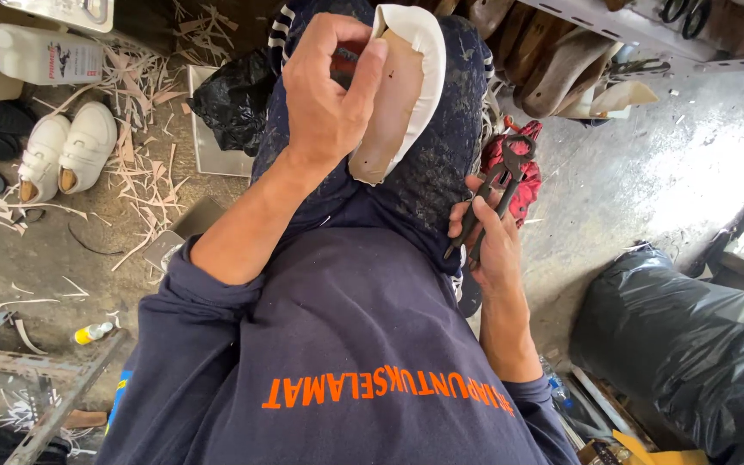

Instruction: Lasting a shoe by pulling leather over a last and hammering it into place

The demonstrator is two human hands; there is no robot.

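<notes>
The person is sitting, gripping a shoe last with a white upper on the lap at 12 o'clock; the left hand is closing its fingers round the near edge. The right hand, at 3 o'clock, is clasping black lasting pincers, jaws apart from the shoe. The tan bottom is lying bare, no sole on, so much work seems left. White finished shoes are standing at 9 o'clock among leather scraps.
</notes>
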